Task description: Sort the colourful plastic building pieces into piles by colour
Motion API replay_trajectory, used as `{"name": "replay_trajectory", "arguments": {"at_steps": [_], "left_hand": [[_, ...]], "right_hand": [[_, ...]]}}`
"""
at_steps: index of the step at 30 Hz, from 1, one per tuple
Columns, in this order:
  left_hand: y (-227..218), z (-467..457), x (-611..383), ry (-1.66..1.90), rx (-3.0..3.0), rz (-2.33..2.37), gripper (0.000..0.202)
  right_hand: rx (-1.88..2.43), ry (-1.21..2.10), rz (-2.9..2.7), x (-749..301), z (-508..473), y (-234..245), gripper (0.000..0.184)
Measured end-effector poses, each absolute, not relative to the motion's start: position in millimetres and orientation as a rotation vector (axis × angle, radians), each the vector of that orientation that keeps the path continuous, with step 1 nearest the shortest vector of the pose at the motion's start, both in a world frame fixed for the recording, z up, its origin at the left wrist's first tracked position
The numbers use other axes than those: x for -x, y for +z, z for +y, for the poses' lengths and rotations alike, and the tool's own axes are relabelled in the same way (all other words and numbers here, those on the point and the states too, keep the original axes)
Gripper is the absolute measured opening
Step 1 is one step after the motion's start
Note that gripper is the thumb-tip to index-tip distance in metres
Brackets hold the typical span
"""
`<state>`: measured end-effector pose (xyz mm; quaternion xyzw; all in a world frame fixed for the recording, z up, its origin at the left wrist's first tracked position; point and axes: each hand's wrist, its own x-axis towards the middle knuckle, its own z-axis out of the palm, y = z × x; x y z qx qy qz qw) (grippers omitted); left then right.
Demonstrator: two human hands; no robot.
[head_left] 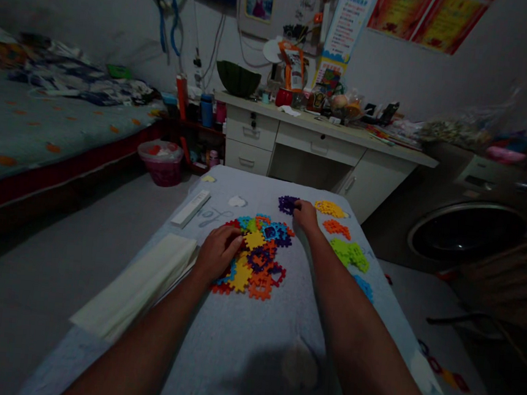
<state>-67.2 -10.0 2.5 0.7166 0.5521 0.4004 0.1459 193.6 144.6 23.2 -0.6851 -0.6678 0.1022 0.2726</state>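
A mixed heap of toothed plastic building pieces in yellow, orange, red, blue and purple lies mid-table. My left hand rests on the heap's left edge, fingers bent and a little apart, with no held piece visible. Farther off, my right hand has its fingertips closed at the right side of a small purple pile. Down the right side of the table run sorted piles: yellow pieces, orange pieces, green pieces and blue pieces.
The cloth-covered table carries a white strip-shaped box and folded pale cloth or paper on the left. Behind stands a cluttered desk. A bed, a pink bin and a washing machine surround it.
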Motion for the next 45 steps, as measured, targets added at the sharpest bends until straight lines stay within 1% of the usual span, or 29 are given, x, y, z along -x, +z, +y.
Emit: {"name": "replay_trajectory", "arguments": {"at_steps": [6, 8, 11, 13, 15, 19, 22, 26, 28, 31, 33, 35, 39, 41, 45], "left_hand": [[0.6, -9.9, 67.0, 1.144, -2.073, 1.592, 0.034], [0.2, -10.1, 67.1, 1.144, -2.073, 1.590, 0.034], [0.4, -10.5, 67.1, 1.139, -2.072, 1.590, 0.033], [0.8, -10.8, 67.1, 1.139, -2.072, 1.593, 0.033], [1.2, -11.0, 67.0, 1.142, -2.067, 1.593, 0.033], [1.5, -10.6, 67.2, 1.142, -2.054, 1.594, 0.032], [0.6, -9.9, 67.4, 1.145, -2.061, 1.589, 0.032], [-0.5, -9.6, 67.6, 1.139, -2.067, 1.598, 0.034], [0.4, -10.1, 67.4, 1.129, -2.069, 1.604, 0.033], [3.3, -11.8, 66.7, 1.119, -2.069, 1.608, 0.034], [5.2, -12.9, 66.1, 1.114, -2.066, 1.608, 0.036], [6.3, -13.5, 65.8, 1.108, -2.066, 1.608, 0.036], [5.0, -13.4, 65.8, 1.105, -2.085, 1.608, 0.036], [3.4, -13.1, 66.0, 1.106, -2.104, 1.604, 0.036], [0.5, -12.6, 66.3, 1.108, -2.123, 1.618, 0.036]], "right_hand": [[1.578, 0.518, -1.977, -201.8, 100.5, 29.4, 0.031], [1.493, 0.537, -2.092, -199.7, 83.6, 31.1, 0.030], [1.422, 0.439, -2.241, -190.0, 63.9, 30.1, 0.038], [1.444, 0.378, -2.279, -181.0, 55.5, 27.1, 0.049], [1.500, 0.361, -2.294, -172.1, 50.1, 23.8, 0.056], [1.570, 0.351, -2.272, -162.4, 44.2, 20.6, 0.055], [1.527, 0.320, -2.197, -163.5, 43.5, 20.4, 0.052], [1.453, 0.301, -2.127, -168.1, 45.9, 21.6, 0.031], [1.416, 0.360, -2.088, -169.2, 46.4, 24.4, 0.022], [1.412, 0.511, -2.009, -171.6, 43.7, 33.9, 0.014], [1.410, 0.571, -1.965, -177.3, 39.8, 44.0, 0.012], [1.389, 0.584, -1.934, -189.6, 34.1, 55.6, 0.014], [1.407, 0.580, -1.963, -235.8, 15.8, 76.5, 0.013], [1.472, 0.544, -1.990, -265.5, 2.3, 82.4, 0.012], [1.647, 0.419, -1.990, -318.9, -30.1, 82.2, 0.016]]}}
